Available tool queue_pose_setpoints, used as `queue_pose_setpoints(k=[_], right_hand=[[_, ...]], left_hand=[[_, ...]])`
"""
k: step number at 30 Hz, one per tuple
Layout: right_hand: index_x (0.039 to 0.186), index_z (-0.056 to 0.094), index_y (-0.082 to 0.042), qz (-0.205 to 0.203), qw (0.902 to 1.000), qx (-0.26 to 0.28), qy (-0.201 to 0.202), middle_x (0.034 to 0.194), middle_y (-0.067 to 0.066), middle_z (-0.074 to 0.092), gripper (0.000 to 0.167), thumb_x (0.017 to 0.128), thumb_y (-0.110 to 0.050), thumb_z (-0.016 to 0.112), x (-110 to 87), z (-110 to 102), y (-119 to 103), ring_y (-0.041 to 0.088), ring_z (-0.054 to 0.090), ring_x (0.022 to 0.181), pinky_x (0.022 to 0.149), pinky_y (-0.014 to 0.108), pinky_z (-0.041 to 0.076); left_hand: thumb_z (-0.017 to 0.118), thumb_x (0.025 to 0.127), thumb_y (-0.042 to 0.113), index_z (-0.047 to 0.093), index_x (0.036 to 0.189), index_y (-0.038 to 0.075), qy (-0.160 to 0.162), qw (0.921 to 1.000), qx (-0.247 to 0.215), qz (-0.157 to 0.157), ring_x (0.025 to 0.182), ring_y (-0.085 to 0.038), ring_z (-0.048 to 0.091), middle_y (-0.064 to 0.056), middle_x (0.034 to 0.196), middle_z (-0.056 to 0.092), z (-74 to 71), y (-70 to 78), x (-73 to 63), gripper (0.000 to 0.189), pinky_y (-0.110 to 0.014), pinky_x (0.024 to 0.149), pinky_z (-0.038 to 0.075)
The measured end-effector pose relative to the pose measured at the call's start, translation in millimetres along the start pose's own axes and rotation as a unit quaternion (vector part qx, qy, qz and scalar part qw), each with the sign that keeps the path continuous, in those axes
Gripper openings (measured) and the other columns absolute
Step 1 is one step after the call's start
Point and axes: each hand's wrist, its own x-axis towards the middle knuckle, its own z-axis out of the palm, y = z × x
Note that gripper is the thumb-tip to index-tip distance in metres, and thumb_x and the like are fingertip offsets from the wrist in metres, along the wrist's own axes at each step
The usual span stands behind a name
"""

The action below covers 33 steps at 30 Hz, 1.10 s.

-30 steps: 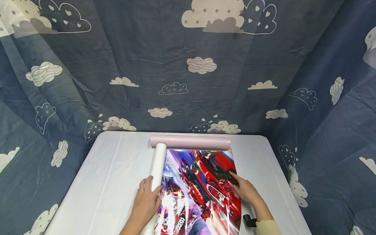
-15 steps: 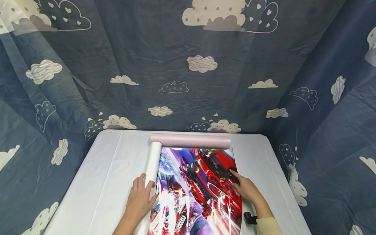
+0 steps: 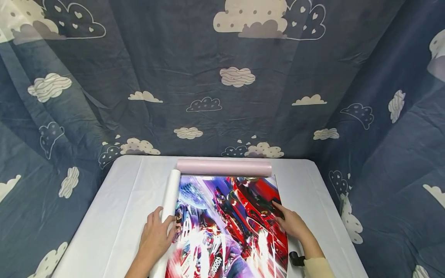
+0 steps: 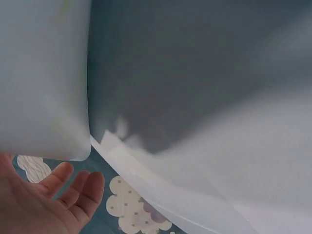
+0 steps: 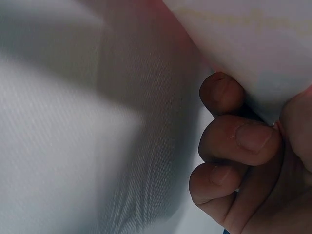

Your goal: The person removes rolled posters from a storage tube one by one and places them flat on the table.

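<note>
A glossy poster [image 3: 229, 220] with red racing cars lies partly unrolled on the white-covered table [image 3: 128, 216]. Its white rolled part [image 3: 171, 193] runs along the left side. My left hand [image 3: 151, 239] holds that roll, the thumb on its right side and other fingers to its left. In the left wrist view, some fingers [image 4: 88, 194] spread loosely below the roll [image 4: 44, 83]. At the poster's right edge my right hand [image 3: 293, 226] pinches the sheet. The right wrist view has curled fingers [image 5: 243, 141] under the poster's pale underside [image 5: 253, 44].
A pink roll [image 3: 224, 168] lies across the table just beyond the poster's top edge. Beside the right wrist is a small black object [image 3: 296, 258]. A dark blue curtain with clouds [image 3: 205, 61] hangs behind the table and at both sides.
My left hand has moved left with the white roll, so more of the printed poster shows. The right hand stays at the right edge, almost unmoved.
</note>
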Motion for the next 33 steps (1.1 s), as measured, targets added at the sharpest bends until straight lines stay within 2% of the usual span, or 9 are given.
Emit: queue_pose_setpoints(k=[4,10,16,19,22,25,28,30,33], right_hand=[[0.159,0.048,-0.011,0.003,1.0,-0.004,0.003,0.141,0.035,0.062,0.064,0.1,-0.013,0.071,-1.4,0.4,-0.6,0.04,0.068,0.11,0.095,0.063,0.057],[0.159,0.048,-0.011,0.004,1.0,-0.001,-0.001,0.14,0.036,0.062,0.064,0.1,-0.013,0.071,-2.5,-1.5,-2.2,0.034,0.066,0.101,0.084,0.052,0.056],[0.159,0.048,-0.01,0.005,1.0,-0.002,-0.001,0.141,0.036,0.061,0.063,0.1,-0.013,0.07,-3.5,-2.3,-3.5,0.041,0.068,0.112,0.095,0.062,0.057],[0.159,0.048,-0.01,0.004,1.0,-0.001,-0.001,0.142,0.036,0.061,0.063,0.1,-0.013,0.07,-4.2,-2.0,-2.5,0.046,0.066,0.12,0.1,0.067,0.054],[0.157,0.05,-0.01,0.003,1.0,0.001,0.001,0.14,0.036,0.062,0.06,0.1,-0.013,0.07,-4.9,-1.1,0.5,0.048,0.066,0.121,0.101,0.068,0.053],[0.15,0.057,-0.011,-0.002,0.9999,0.004,0.009,0.136,0.035,0.065,0.053,0.099,-0.014,0.072,-4.4,0.3,4.5,0.048,0.066,0.119,0.1,0.069,0.054],[0.135,0.064,-0.011,-0.005,0.9996,0.014,0.023,0.13,0.032,0.068,0.04,0.097,-0.015,0.075,-2.7,2.2,8.9,0.045,0.068,0.113,0.097,0.067,0.055],[0.125,0.065,-0.012,-0.006,0.9993,0.021,0.031,0.127,0.03,0.07,0.031,0.096,-0.015,0.077,-1.7,4.0,12.0,0.042,0.069,0.108,0.094,0.063,0.055],[0.117,0.065,-0.012,-0.003,0.9988,0.033,0.035,0.123,0.028,0.072,0.026,0.095,-0.016,0.078,-1.8,5.7,16.1,0.035,0.068,0.101,0.089,0.056,0.055]], left_hand=[[0.086,0.087,0.027,0.071,0.111,0.017,-0.027,0.9994,0.001,-0.022,0.124,-0.051,0.055,-0.029,0.143,0.053,-3.4,-8.8,0.3,0.03,-0.061,0.086,0.055],[0.085,0.082,0.018,0.069,0.116,0.015,-0.051,0.9977,0.003,-0.045,0.117,-0.049,0.061,-0.029,0.139,0.057,-9.3,-22.2,1.0,0.037,-0.059,0.083,0.055],[0.071,0.09,0.014,0.074,0.132,0.019,-0.082,0.9943,0.003,-0.067,0.108,-0.05,0.066,-0.033,0.138,0.059,-18.6,-35.6,2.3,0.042,-0.061,0.082,0.056],[0.066,0.096,0.017,0.075,0.128,0.017,-0.106,0.9901,-0.009,-0.092,0.109,-0.05,0.068,-0.03,0.135,0.063,-23.4,-42.4,5.4,0.033,-0.062,0.084,0.056],[0.068,0.099,0.025,0.072,0.119,0.016,-0.121,0.9862,-0.019,-0.112,0.097,-0.042,0.072,-0.022,0.119,0.071,-27.1,-50.7,10.7,0.022,-0.055,0.072,0.057],[0.072,0.098,0.027,0.065,0.109,0.016,-0.134,0.9823,-0.027,-0.128,0.07,-0.029,0.066,-0.013,0.092,0.072,-30.5,-61.6,16.8,0.017,-0.042,0.054,0.047],[0.073,0.097,0.021,0.057,0.103,0.017,-0.142,0.9797,-0.028,-0.139,0.058,-0.022,0.05,-0.01,0.075,0.066,-33.8,-74.1,21.7,0.017,-0.036,0.05,0.036],[0.072,0.097,0.016,0.056,0.102,0.015,-0.137,0.9794,-0.029,-0.145,0.058,-0.023,0.051,-0.014,0.077,0.068,-35.7,-82.5,23.5,0.017,-0.037,0.05,0.037],[0.073,0.096,0.01,0.062,0.106,0.011,-0.13,0.9789,-0.033,-0.154,0.066,-0.03,0.063,-0.024,0.092,0.075,-36.4,-95.4,25.0,0.015,-0.043,0.055,0.046]])
